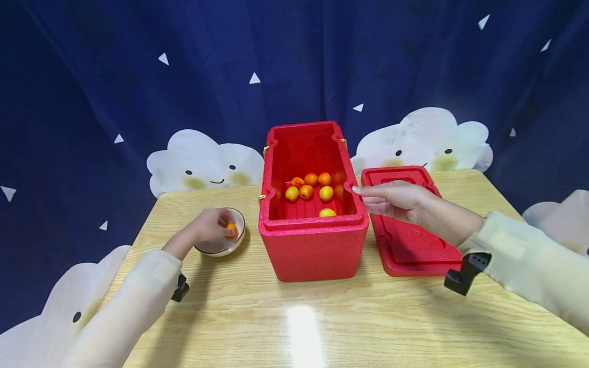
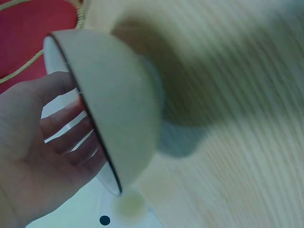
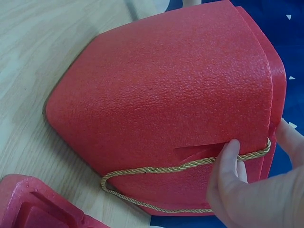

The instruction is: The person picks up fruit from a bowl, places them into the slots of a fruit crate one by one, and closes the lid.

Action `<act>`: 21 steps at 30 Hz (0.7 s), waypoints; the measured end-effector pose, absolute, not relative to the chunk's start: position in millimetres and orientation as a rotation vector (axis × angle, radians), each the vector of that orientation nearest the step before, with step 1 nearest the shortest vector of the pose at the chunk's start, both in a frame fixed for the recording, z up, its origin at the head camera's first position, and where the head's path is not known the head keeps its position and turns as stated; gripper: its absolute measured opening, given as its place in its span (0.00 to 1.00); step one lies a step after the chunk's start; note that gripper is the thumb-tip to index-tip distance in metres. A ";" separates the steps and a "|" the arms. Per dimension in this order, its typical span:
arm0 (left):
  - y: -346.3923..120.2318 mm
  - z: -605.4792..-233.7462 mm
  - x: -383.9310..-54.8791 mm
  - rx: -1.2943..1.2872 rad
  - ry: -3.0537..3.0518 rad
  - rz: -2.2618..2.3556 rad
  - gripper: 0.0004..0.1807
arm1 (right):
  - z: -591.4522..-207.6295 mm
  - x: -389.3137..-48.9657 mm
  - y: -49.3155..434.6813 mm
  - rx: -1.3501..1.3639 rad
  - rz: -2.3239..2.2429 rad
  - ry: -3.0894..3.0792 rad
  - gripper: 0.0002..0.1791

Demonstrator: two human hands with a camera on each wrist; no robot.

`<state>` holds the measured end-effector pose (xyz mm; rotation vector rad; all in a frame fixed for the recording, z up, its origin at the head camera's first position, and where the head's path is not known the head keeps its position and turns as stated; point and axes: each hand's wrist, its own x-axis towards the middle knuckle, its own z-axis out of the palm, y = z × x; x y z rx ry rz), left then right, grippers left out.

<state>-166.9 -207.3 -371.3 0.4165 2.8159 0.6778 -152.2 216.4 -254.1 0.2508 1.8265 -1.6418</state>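
My left hand (image 1: pixel 213 225) reaches down into a white bowl (image 1: pixel 221 251) with a dark rim, at the left of the table. At its fingertips is a small round orange fruit (image 1: pixel 231 230), seemingly pinched; the bowl wall (image 2: pixel 114 104) mostly hides it in the left wrist view. My right hand (image 1: pixel 391 199) grips the right rim of a tall red foam box (image 1: pixel 317 250), thumb on the rim and fingers outside, by a gold cord handle (image 3: pixel 190 166). Inside the box lie several small orange and yellow fruits (image 1: pixel 306 192).
A red lid (image 1: pixel 414 245) lies on the wooden table (image 1: pixel 230 317), just right of the box and beneath my right forearm. A dark blue curtain (image 1: pixel 294 61) with white clouds hangs behind the table.
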 end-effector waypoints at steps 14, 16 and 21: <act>-208.8 -376.4 -163.9 0.458 2.852 0.604 0.12 | -256.3 -152.4 215.1 0.217 -1.623 1.842 0.39; -209.7 -375.4 -163.7 0.462 2.856 0.598 0.13 | -256.3 -152.2 215.3 0.225 -1.626 1.841 0.38; -213.1 -373.2 -163.9 0.474 2.870 0.608 0.15 | -256.4 -152.1 216.3 0.231 -1.636 1.835 0.39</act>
